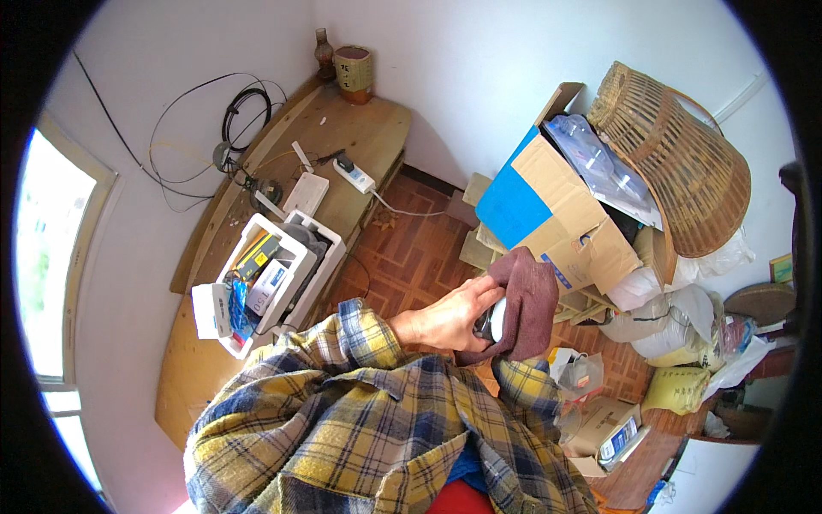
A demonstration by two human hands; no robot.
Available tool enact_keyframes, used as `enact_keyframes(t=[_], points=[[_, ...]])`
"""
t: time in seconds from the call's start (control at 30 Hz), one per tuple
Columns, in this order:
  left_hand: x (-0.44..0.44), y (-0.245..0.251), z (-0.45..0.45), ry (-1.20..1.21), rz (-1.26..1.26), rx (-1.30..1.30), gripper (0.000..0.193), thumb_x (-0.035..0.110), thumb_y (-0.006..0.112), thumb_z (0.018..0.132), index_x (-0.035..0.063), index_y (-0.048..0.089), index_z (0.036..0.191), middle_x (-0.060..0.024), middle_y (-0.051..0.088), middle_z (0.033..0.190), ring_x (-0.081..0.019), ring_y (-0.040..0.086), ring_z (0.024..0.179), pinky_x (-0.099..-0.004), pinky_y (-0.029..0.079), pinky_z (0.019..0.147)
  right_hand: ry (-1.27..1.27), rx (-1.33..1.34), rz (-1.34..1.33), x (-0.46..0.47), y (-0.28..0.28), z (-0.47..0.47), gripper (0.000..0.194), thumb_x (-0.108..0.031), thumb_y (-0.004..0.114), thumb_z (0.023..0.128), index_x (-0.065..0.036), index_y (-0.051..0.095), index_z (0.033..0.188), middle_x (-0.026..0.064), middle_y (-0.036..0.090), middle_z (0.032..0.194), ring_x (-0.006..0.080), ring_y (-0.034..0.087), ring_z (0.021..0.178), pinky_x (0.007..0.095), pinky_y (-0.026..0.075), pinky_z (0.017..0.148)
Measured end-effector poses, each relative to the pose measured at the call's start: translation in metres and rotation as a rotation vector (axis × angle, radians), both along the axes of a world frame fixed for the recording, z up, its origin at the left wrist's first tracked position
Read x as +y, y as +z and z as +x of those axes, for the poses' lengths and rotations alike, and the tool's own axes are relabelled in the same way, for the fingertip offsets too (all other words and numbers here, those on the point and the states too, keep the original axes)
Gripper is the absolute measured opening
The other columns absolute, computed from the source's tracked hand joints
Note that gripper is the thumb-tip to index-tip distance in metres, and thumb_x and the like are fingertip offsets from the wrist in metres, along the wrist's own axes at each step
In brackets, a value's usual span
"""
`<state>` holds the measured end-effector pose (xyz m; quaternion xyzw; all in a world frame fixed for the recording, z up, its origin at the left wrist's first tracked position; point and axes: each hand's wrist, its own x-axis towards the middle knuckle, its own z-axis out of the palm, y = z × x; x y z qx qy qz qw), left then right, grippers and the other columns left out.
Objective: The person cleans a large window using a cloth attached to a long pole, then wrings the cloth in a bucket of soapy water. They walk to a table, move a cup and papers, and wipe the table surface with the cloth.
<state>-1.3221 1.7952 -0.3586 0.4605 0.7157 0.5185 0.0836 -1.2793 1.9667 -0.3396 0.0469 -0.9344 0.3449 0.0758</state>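
Observation:
My left hand [449, 315] grips a small rounded object [496, 321], dark with a white part, in front of my chest. A maroon cloth [530, 308] wraps around the object's right side. My right hand is hidden under the cloth; only its plaid sleeve shows below. What the rounded object is cannot be told.
On the wooden desk [379, 128] at left stand foam boxes [305, 257] with packages and a white power strip [354, 177]. A cardboard box [559, 212] and a wicker basket [681, 160] are piled at right. Bags and an open carton [600, 427] lie on the floor.

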Motion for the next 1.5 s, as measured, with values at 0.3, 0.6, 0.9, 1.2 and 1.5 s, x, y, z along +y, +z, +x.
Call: enact_keyframes(t=[0.3, 0.6, 0.9, 1.2, 1.5], points=[[0.019, -0.016, -0.020, -0.025, -0.120, 0.000, 0.072, 0.016, 0.080, 0.061, -0.0093, 0.048, 0.121, -0.0209, 0.044, 0.111, -0.0383, 0.049, 0.104, -0.0445, 0.045, 0.087, 0.121, 0.019, 0.048, -0.003, -0.005, -0.024, 0.068, -0.028, 0.069, 0.070, -0.001, 0.040, 0.126, 0.0144, 0.053, 0.113, 0.0255, 0.055, 0.101, 0.0360, 0.041, 0.094], [0.079, 0.012, -0.017, -0.158, -0.108, 0.062, 0.075, 0.018, 0.084, 0.062, -0.0053, 0.048, 0.124, -0.0194, 0.050, 0.110, -0.0370, 0.051, 0.105, -0.0443, 0.045, 0.090, 0.137, 0.084, 0.067, 0.060, 0.001, -0.014, 0.050, -0.031, 0.072, 0.060, -0.007, 0.050, 0.098, 0.0116, 0.055, 0.097, 0.0283, 0.056, 0.090, 0.0387, 0.042, 0.080], [0.203, 0.071, -0.062, -0.219, 0.153, 0.125, 0.079, 0.020, 0.086, 0.064, 0.0040, 0.050, 0.133, -0.0140, 0.051, 0.129, -0.0287, 0.050, 0.123, -0.0441, 0.040, 0.106, -0.106, 0.186, 0.499, 0.157, -0.046, 0.038, 0.027, -0.030, 0.075, 0.051, -0.013, 0.061, 0.067, 0.0076, 0.058, 0.076, 0.0309, 0.057, 0.077, 0.0426, 0.044, 0.062], [0.387, 0.055, -0.121, -0.247, 0.153, 0.441, 0.070, 0.009, 0.080, 0.066, 0.0037, 0.050, 0.130, -0.0180, 0.052, 0.128, -0.0375, 0.047, 0.123, -0.0436, 0.039, 0.104, -0.640, -0.485, 0.235, 0.214, -0.115, 0.117, 0.029, -0.043, 0.080, 0.053, -0.020, 0.068, 0.065, 0.0048, 0.057, 0.065, 0.0284, 0.057, 0.074, 0.0396, 0.041, 0.060], [0.485, -0.022, -0.140, -0.151, -0.004, 0.530, 0.075, 0.008, 0.075, 0.064, -0.0002, 0.046, 0.133, -0.0212, 0.050, 0.129, -0.0413, 0.046, 0.122, -0.0452, 0.038, 0.106, -0.546, -0.144, 0.377, 0.254, -0.130, 0.178, 0.031, -0.036, 0.075, 0.039, -0.017, 0.061, 0.060, 0.0045, 0.057, 0.064, 0.0291, 0.059, 0.072, 0.0442, 0.039, 0.057]])
